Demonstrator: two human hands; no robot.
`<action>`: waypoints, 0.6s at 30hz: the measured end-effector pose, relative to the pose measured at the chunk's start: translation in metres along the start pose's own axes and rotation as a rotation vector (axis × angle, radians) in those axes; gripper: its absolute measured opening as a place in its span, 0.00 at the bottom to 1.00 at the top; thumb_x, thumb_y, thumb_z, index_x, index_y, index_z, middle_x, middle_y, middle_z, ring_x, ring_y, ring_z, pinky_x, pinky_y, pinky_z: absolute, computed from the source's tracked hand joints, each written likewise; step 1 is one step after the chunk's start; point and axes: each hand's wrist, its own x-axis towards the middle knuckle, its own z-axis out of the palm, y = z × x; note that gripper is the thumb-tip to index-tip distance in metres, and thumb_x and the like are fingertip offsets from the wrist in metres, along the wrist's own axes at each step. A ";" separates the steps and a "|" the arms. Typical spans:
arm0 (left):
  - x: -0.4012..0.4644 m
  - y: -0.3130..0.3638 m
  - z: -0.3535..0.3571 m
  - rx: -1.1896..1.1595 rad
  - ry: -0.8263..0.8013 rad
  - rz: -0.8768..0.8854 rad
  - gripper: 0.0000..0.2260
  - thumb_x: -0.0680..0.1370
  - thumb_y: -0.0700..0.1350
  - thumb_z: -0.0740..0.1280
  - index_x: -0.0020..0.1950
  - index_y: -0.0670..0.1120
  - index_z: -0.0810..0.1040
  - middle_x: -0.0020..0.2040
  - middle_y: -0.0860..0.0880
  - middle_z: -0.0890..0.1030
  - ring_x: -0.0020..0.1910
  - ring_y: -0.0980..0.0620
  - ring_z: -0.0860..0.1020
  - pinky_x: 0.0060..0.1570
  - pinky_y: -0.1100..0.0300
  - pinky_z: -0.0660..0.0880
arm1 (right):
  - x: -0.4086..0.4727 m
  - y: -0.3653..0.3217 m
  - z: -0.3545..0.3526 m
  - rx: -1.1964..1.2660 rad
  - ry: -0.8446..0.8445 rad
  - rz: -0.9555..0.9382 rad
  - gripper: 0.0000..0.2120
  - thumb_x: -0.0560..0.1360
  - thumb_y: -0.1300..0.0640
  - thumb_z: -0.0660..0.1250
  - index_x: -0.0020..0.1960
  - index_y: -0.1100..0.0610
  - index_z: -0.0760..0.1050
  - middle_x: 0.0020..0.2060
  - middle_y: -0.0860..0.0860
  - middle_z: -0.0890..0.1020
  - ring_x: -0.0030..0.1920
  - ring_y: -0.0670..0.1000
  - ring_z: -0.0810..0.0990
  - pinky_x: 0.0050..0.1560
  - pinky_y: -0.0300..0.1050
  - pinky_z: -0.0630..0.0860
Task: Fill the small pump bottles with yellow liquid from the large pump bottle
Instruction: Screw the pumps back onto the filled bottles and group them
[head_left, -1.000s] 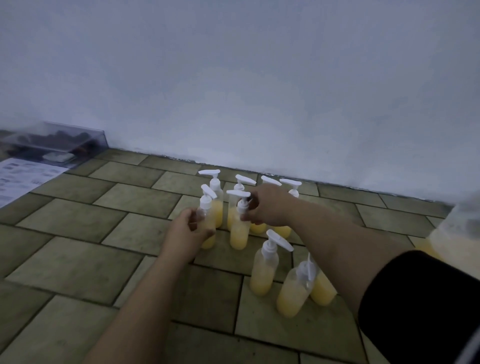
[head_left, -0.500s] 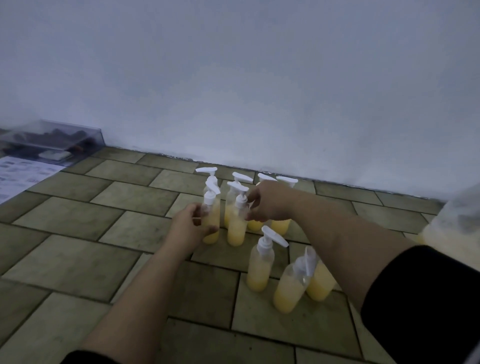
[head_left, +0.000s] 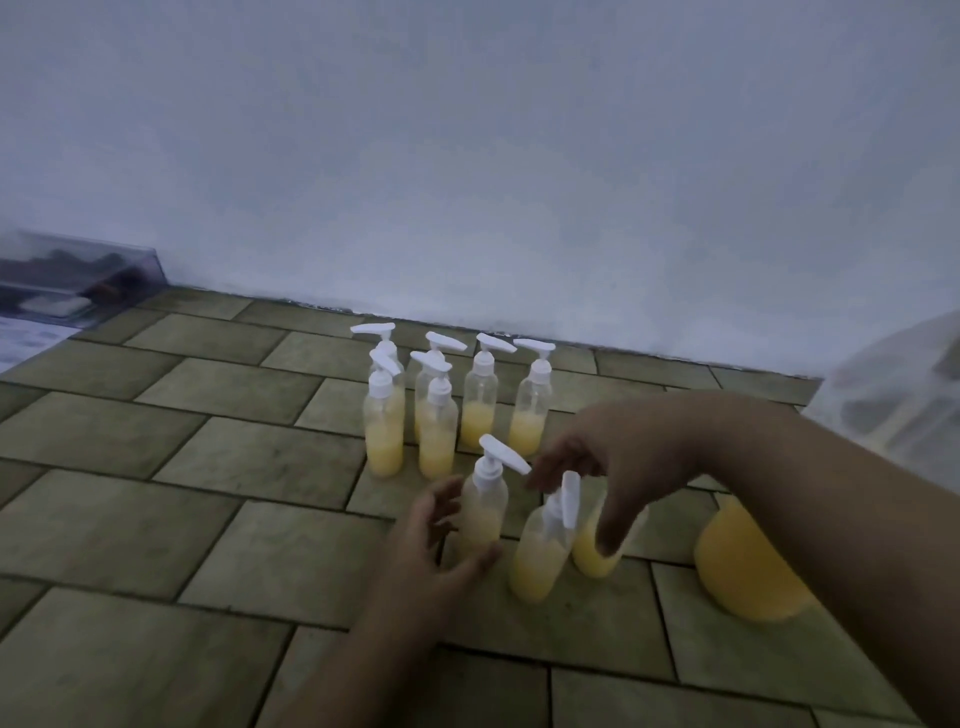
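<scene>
On the green-brown tiled floor (head_left: 218, 525) near the foot of a pale wall (head_left: 467, 156), a cluster of small clear plastic pump bottles with white pump heads stands upright, each partly filled with yellow liquid. Six form the back group (head_left: 441, 405) close to the wall; three stand nearer the person. The left hand (head_left: 436, 540) is spread open around the nearest-left small bottle (head_left: 483, 512), fingers on its left side and thumb reaching under its right, cupping it without a closed grip; whether the skin touches the plastic is hard to tell. The right hand (head_left: 608, 467) hovers with fingers relaxed and hanging downward, holding nothing, just above and between that bottle's pump head and the two neighbouring front bottles: a tilted one (head_left: 540, 556) whose pump head stands just under the palm, and another (head_left: 592, 551) largely hidden behind the fingers. The large translucent bottle of yellow liquid (head_left: 743, 566) sits at the right behind the right forearm, apart from both hands. A clear plastic box (head_left: 78, 275) lies at the far left by the wall.
</scene>
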 end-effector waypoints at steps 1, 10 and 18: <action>0.003 0.000 0.004 0.016 -0.012 -0.014 0.25 0.68 0.47 0.76 0.59 0.63 0.70 0.59 0.60 0.76 0.57 0.62 0.75 0.57 0.59 0.75 | 0.003 -0.003 0.005 -0.058 0.043 -0.017 0.29 0.67 0.52 0.76 0.66 0.42 0.71 0.56 0.37 0.75 0.55 0.42 0.73 0.56 0.42 0.72; 0.019 0.010 0.020 0.135 0.100 0.012 0.18 0.72 0.46 0.72 0.55 0.62 0.69 0.50 0.65 0.74 0.51 0.64 0.73 0.47 0.65 0.74 | 0.021 0.005 0.012 -0.062 0.301 -0.001 0.12 0.69 0.55 0.72 0.52 0.49 0.82 0.39 0.42 0.80 0.37 0.40 0.76 0.38 0.36 0.72; 0.060 0.013 0.061 0.226 0.445 -0.008 0.23 0.74 0.49 0.70 0.67 0.48 0.70 0.61 0.50 0.76 0.60 0.52 0.74 0.58 0.51 0.75 | 0.050 0.023 -0.005 -0.056 0.479 0.171 0.14 0.70 0.54 0.74 0.54 0.57 0.80 0.44 0.50 0.79 0.41 0.48 0.75 0.32 0.34 0.65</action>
